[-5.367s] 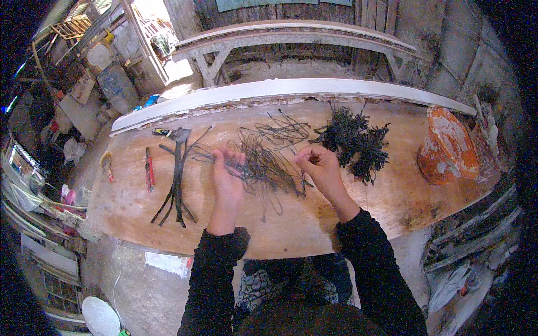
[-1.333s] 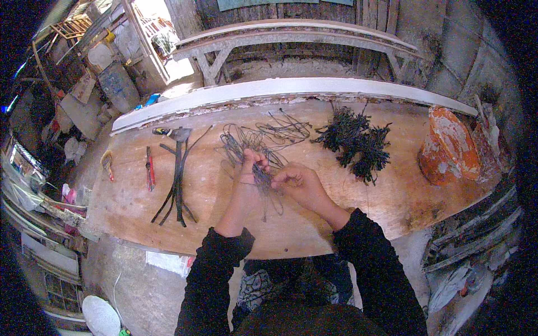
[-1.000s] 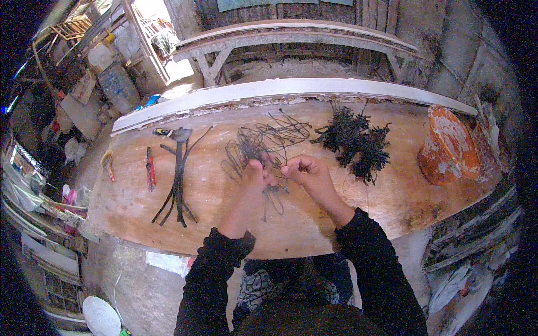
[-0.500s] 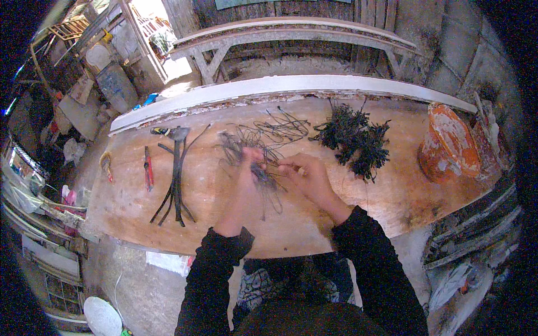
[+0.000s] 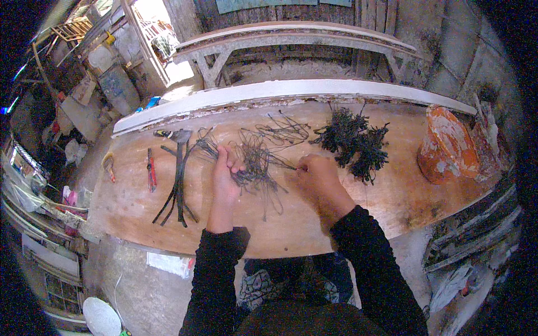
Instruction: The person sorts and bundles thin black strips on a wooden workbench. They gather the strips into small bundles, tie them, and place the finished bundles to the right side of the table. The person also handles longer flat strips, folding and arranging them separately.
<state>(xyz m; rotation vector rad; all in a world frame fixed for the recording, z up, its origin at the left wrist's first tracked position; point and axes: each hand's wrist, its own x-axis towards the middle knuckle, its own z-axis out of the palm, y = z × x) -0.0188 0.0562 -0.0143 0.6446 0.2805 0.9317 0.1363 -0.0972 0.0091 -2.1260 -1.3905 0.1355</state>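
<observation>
A tangle of thin dark wire (image 5: 260,157) lies in the middle of the wooden table top, with looser loops behind it. My left hand (image 5: 225,173) is closed at the tangle's left side, fingers curled around a bunch of strands that fans out beyond it. At the tangle's right, my right hand (image 5: 319,176) pinches strand ends between thumb and fingers, and the strands run taut back toward the pile. To the right of that hand sits a heap of short black tied bundles (image 5: 353,140). Left of my left hand lie several flat black strips (image 5: 178,190).
A scraper (image 5: 180,135) touches the strips' upper end. Red-handled pliers (image 5: 151,171) and a brush (image 5: 109,167) lie further left. An orange, paint-smeared bucket (image 5: 448,148) rests at the right. A long white board (image 5: 291,89) runs along the back edge, with a bench (image 5: 297,39) beyond.
My hands have moved apart. The left went leftward with its bunch of strands, and the right went rightward, drawing strands out of the tangle.
</observation>
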